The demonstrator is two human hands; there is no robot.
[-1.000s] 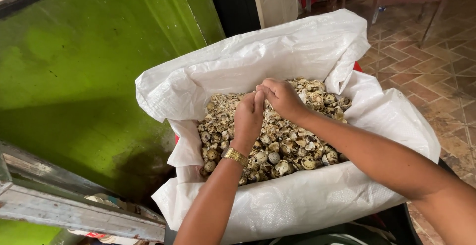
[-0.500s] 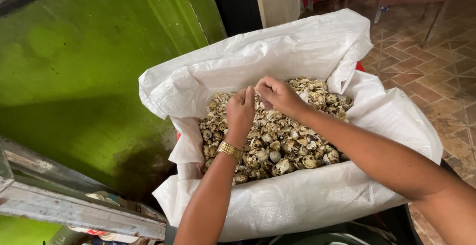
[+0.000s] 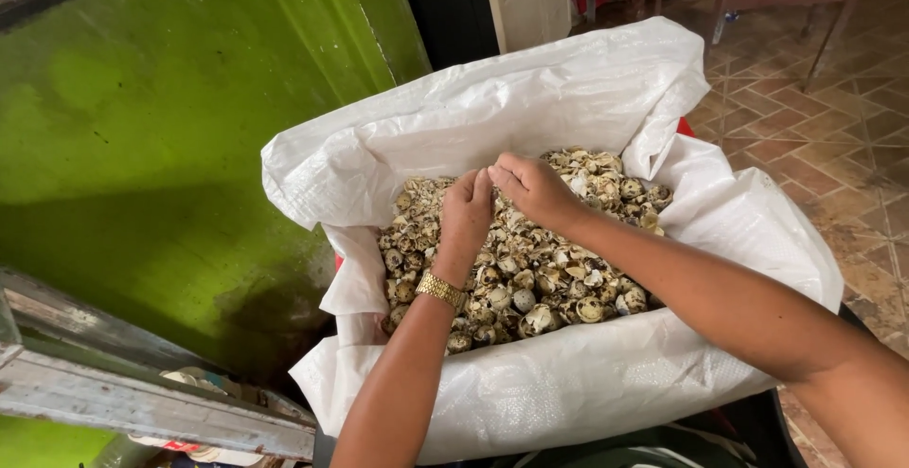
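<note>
Green wall behind, both hands meet fingertip-to-fingertip over shells; anything pinched is hidden.

White sack, speckled brown-cream eggshells, green wall.

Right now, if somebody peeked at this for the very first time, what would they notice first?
Probably the big white sack in the middle, rolled open and full of speckled broken eggshells. Right above the shells, the left hand, with a gold watch on its wrist, meets the right hand, fingertips close together. The bright green wall on the left stands out too.
</note>
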